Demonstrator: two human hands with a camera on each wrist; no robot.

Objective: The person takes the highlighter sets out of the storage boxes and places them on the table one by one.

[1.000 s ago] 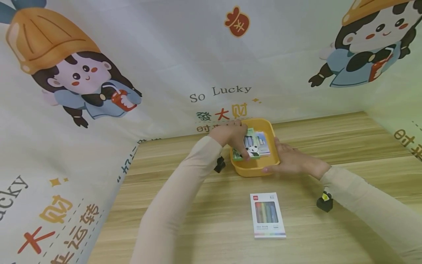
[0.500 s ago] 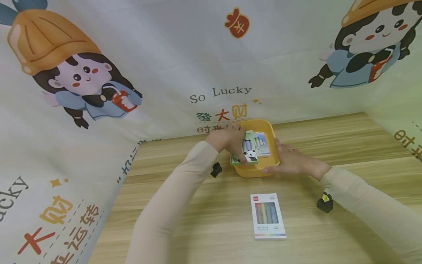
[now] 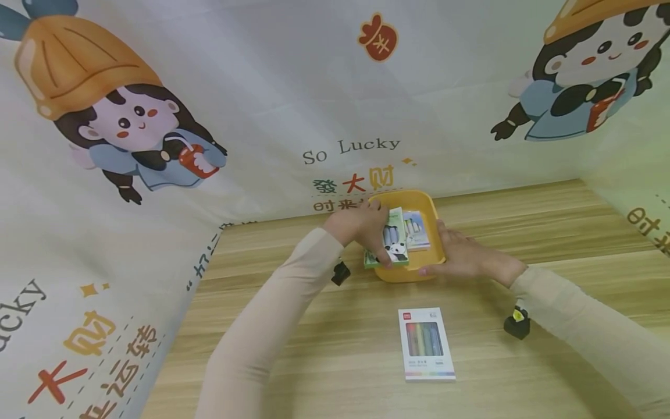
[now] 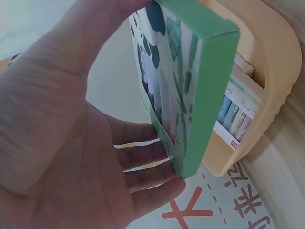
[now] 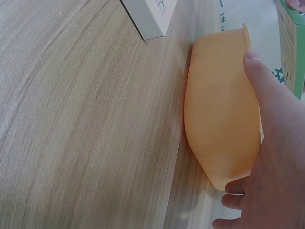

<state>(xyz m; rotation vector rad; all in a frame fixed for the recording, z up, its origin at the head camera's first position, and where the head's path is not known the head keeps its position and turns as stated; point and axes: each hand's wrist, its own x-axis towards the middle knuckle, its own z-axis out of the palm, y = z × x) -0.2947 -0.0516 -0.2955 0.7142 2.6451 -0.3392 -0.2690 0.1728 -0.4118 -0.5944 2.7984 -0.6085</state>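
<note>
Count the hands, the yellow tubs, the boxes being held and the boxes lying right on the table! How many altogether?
Hands: 2, left hand and right hand
Yellow tub: 1
Held: 1, green panda box
On the table: 1, white box
Total: 5

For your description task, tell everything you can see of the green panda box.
The green panda box is flat and rectangular, apparently cardboard, with plain green sides. Its front carries a panda, bamboo-like stems and a window showing pale sticks. In the head view, that front faces the camera. The left hand grips it between thumb and fingers, over the left side of the yellow tray. Contact with the tray is unclear.
</note>
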